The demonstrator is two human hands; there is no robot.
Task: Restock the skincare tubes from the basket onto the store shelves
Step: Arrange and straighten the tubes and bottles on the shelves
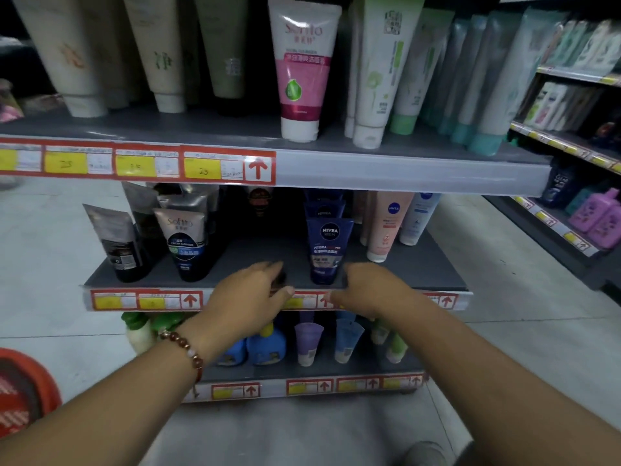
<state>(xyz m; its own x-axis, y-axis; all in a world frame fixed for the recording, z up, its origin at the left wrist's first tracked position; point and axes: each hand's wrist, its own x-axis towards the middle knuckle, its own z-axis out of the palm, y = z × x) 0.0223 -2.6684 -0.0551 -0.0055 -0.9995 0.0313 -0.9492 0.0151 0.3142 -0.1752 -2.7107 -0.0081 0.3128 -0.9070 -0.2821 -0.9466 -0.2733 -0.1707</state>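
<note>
My left hand (250, 297) reaches over the front edge of the middle shelf (420, 274). Its fingers and thumb pinch a small dark item (281, 280), mostly hidden by the hand. My right hand (366, 289) sits at the same shelf edge, just right of a blue Nivea Men tube (327, 250) that stands cap-down. I see nothing in the right hand, and its fingertips are hidden. A Softto tube with a dark cap (186, 240) stands to the left, with a bare gap of shelf between it and the Nivea tube. The red basket (23, 385) shows at the bottom left.
The top shelf (403, 163) carries tall white, green and pink tubes. Pink and white Nivea tubes (386, 227) stand at the right of the middle shelf. The bottom shelf (302, 371) holds blue bottles and small tubes. A second shelving unit (571, 136) lines the aisle on the right.
</note>
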